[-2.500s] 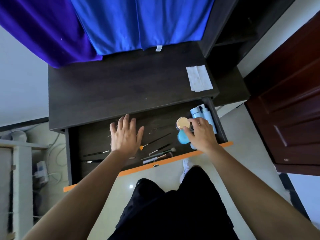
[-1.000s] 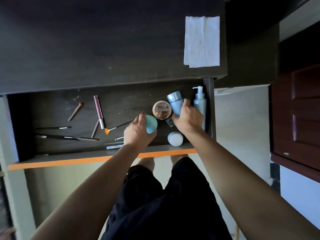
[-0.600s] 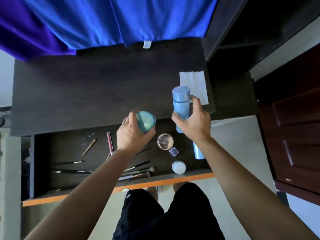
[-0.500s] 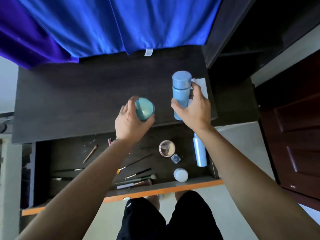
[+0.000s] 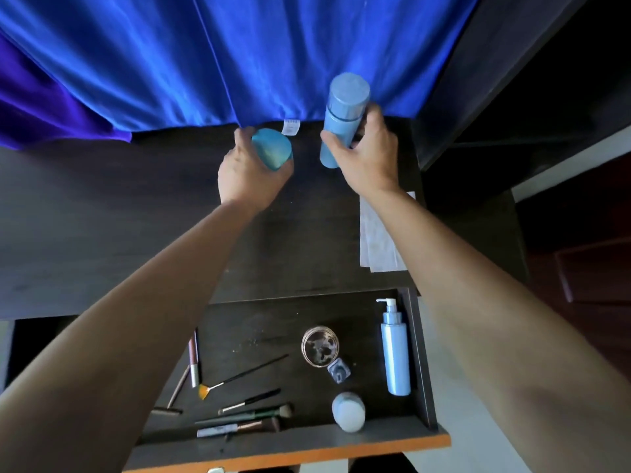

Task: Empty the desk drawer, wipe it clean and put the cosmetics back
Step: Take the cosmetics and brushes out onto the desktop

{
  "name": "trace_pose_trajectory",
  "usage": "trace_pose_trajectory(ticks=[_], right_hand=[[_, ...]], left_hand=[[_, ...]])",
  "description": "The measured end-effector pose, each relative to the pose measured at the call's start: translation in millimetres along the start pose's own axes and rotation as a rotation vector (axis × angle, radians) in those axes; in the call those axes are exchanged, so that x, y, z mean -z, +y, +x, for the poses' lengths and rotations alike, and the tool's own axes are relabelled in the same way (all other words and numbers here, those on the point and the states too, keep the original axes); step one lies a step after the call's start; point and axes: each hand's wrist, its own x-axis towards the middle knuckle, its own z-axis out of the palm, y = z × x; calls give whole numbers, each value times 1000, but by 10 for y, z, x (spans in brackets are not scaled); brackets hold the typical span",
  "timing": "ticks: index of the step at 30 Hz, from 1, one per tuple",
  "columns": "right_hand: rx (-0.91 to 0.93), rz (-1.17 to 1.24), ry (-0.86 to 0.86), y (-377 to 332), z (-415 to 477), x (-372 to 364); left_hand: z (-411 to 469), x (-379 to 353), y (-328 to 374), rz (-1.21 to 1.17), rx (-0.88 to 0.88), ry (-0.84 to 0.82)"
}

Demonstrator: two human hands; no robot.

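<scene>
My left hand [image 5: 249, 172] grips a round teal jar [image 5: 273, 148] over the far part of the dark desk top [image 5: 102, 216]. A tall light-blue bottle [image 5: 343, 114] stands upright in my right hand [image 5: 367, 158], near the back edge. Below, the open drawer [image 5: 420, 353] holds a blue pump bottle [image 5: 394, 353], a round gold-rimmed compact [image 5: 320, 346], a small square pot [image 5: 339, 370], a pale round jar [image 5: 348, 412] and several makeup brushes [image 5: 249, 416].
A white wipe [image 5: 377, 247] lies on the desk's right side, partly under my right forearm. A blue curtain [image 5: 239, 56] hangs along the desk's back edge. A dark shelf unit [image 5: 478, 80] stands at the right. Crumbs speckle the drawer floor.
Both hands lifted the teal jar and the blue bottle out of the drawer and carried them to the far part of the desk top.
</scene>
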Motion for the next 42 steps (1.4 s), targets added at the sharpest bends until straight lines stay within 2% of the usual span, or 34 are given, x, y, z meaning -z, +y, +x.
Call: trace_pose_trajectory(ticks=[6, 13, 19, 23, 26, 28, 33, 39, 42], right_hand=[[70, -5, -87, 207, 179, -214], [133, -26, -98, 336, 200, -273], [43, -155, -159, 238, 25, -92], [41, -125, -36, 305, -540, 185], [114, -167, 103, 371, -1083, 412], [146, -217, 135, 447, -1447, 547], [32, -326, 75, 800, -2385, 657], [-251, -581, -134, 1252, -3175, 447], [-283, -619, -145, 1282, -3238, 307]], left_hand=[[236, -209, -30, 82, -13, -22], [305, -347, -222, 57, -78, -51], [-120, -182, -194, 41, -116, -100], [-676, -125, -239, 1, -210, -36], [-1209, -127, -319, -9, -244, -53], [-1579, -141, -385, -19, -281, -81], [-2363, -296, -762, 26, -433, -249], [-2767, -644, -1173, 75, -213, -580], [-2748, -769, -1275, 102, -206, -625]])
